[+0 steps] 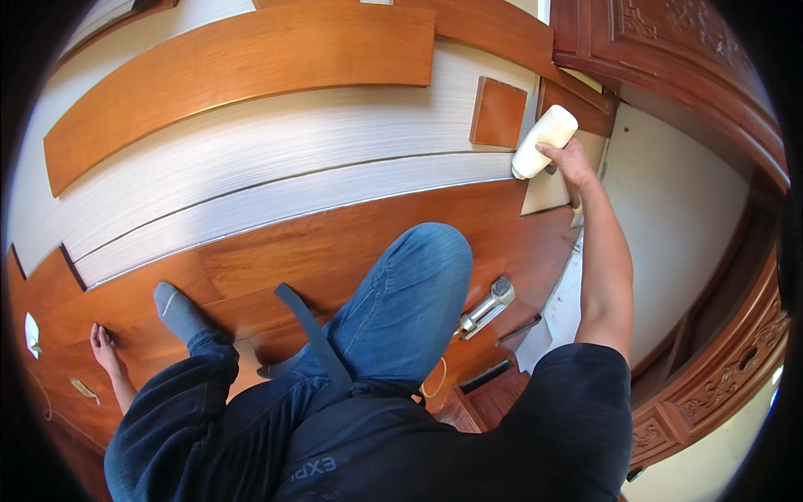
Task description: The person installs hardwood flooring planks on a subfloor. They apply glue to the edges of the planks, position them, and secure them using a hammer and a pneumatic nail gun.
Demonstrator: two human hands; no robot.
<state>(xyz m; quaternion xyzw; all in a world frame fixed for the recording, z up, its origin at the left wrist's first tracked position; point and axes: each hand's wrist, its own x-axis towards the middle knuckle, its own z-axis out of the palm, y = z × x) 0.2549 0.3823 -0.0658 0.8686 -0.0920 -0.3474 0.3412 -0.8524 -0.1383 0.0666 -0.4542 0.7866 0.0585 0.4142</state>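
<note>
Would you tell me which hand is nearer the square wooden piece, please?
Right. The right hand, gripping the white bottle, is beside the square wooden piece; the left hand is far to its left.

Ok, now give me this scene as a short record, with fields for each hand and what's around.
Right hand: grips white bottle, tilted, narrow end down-left
Left hand: at wooden floor, nothing visible in it
Left of bottle: brown square piece
Right of jeans leg: silver metal tool
Beyond: long wooden plank on pale striped boards

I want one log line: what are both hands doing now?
right hand: grips white plastic bottle, tilted, near edge of brown floorboards | left hand: by floorboards, holding nothing visible
</note>
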